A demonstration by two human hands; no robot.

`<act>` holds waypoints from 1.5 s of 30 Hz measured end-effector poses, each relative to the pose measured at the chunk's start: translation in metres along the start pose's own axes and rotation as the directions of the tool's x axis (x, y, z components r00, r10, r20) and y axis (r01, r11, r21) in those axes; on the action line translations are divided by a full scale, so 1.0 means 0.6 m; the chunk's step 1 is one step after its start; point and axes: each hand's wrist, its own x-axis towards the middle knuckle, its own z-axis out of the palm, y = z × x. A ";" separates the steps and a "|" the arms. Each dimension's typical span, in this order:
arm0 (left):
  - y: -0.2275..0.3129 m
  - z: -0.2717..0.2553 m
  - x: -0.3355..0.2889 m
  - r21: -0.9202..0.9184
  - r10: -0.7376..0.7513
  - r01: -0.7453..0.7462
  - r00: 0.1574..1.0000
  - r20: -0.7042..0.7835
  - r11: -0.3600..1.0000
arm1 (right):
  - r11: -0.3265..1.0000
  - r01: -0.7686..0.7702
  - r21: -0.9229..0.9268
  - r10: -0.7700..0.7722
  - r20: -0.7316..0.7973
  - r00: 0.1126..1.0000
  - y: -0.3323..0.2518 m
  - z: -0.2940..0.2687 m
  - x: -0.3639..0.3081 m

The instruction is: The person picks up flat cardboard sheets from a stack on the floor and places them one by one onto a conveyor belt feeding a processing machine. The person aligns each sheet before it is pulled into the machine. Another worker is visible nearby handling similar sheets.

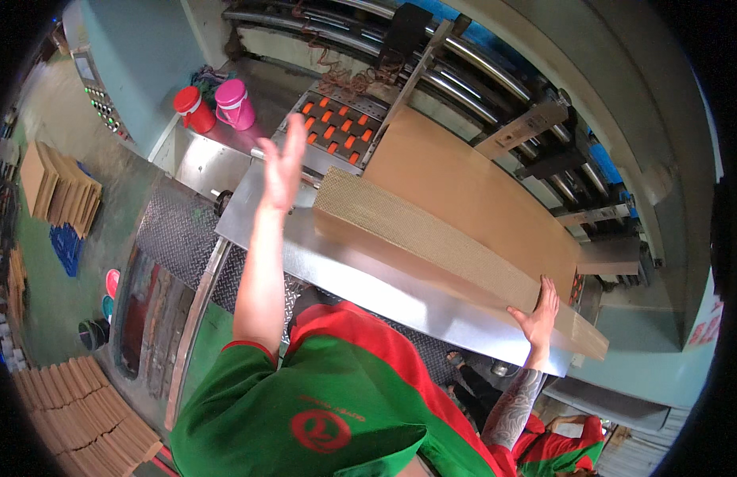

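Cardboard stack (416, 230) lies on the metal table (432, 306). Left hand (282, 167) is open, empty, by the table's left end; right hand (535, 318), open without gripping, seems to touch the stack near the table's right end. Flat palms should help make edges even.

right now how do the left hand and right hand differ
The left hand is raised beyond the left end of the cardboard stack; the right hand is at the stack near its right end. The left forearm looks plain, while the right forearm is tattooed. Both hands are open and bare.
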 end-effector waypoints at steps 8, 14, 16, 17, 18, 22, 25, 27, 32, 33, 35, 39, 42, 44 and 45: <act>0.006 0.020 -0.021 0.071 -0.052 0.042 0.989 0.142 0.997 | 0.999 0.033 -0.008 -0.033 -0.008 0.999 0.005 0.003 0.003; 0.006 0.012 -0.034 0.053 -0.117 0.109 0.976 0.185 0.993 | 1.000 0.016 -0.006 -0.016 -0.005 1.000 0.008 0.004 0.002; 0.003 0.017 -0.040 0.123 -0.062 0.043 0.985 0.163 0.991 | 1.000 0.010 -0.002 -0.010 0.004 1.000 0.007 0.003 0.002; 0.001 0.018 -0.042 0.025 -0.068 0.065 0.991 0.119 0.998 | 1.000 0.007 -0.006 -0.007 0.011 1.000 0.007 0.003 0.003; -0.001 0.019 -0.042 0.069 0.030 -0.029 0.999 -0.018 0.997 | 1.000 0.003 -0.012 -0.003 0.015 1.000 0.007 0.002 0.004; -0.008 0.019 -0.046 0.178 -0.046 0.018 0.987 0.155 0.984 | 1.000 -0.001 -0.022 0.002 0.011 1.000 0.010 0.005 0.006; -0.015 0.025 -0.055 0.123 -0.044 0.031 0.994 0.104 0.992 | 1.000 0.003 -0.011 -0.002 0.011 1.000 0.014 0.008 0.006; -0.017 0.027 -0.059 0.062 0.093 -0.086 0.988 -0.125 0.994 | 0.999 0.001 -0.035 0.000 0.021 1.000 0.017 0.011 0.007; -0.009 0.032 -0.066 0.214 -0.037 -0.013 0.973 0.227 0.977 | 1.000 0.013 0.014 -0.013 0.008 1.000 0.018 0.010 0.006; -0.006 0.032 -0.066 0.161 0.048 -0.059 0.996 0.075 0.985 | 1.000 0.001 0.026 -0.001 0.008 1.000 0.018 0.009 0.006; -0.002 0.031 -0.065 0.120 0.183 -0.162 0.963 -0.198 0.979 | 1.000 0.022 0.015 -0.022 0.003 1.000 0.018 0.009 0.008; -0.004 0.042 -0.069 0.363 -0.029 -0.077 0.960 0.278 0.929 | 0.999 0.030 0.015 -0.030 -0.003 1.000 0.017 0.009 0.008; -0.006 0.041 -0.063 0.104 0.104 -0.104 0.995 0.001 0.989 | 1.000 0.009 0.002 -0.009 0.010 1.000 0.018 0.009 0.008; -0.007 0.039 -0.057 0.004 0.140 -0.141 0.978 -0.157 0.990 | 0.999 0.024 -0.025 -0.024 0.005 1.000 0.017 0.010 0.008; -0.008 0.038 -0.055 0.079 0.058 -0.059 0.998 0.018 0.995 | 0.999 0.034 -0.032 -0.034 0.008 0.999 0.017 0.010 0.008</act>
